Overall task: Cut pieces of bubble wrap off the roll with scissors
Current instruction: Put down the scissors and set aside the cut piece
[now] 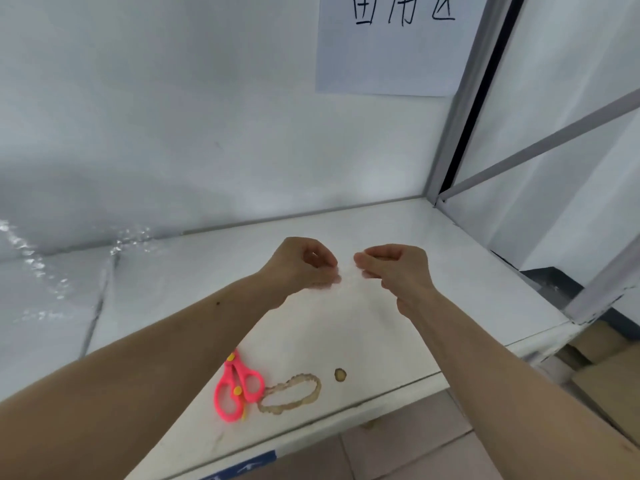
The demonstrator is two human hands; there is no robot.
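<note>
On the white worktop (pixel 398 244) the pink scissors (pixel 237 388) lie unused; both hands, left hand (pixel 304 263) and right hand (pixel 394 268), pinch a small clear bubble wrap piece (pixel 348 276) in curled fingers, apparently already cut; more wrap (pixel 45 271) remains at left

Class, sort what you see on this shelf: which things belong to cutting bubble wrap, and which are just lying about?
Job:
bubble wrap
small clear piece, pinched by left hand and right hand
pink scissors

Lying about:
paper sign
brown ring stain
cardboard
</note>
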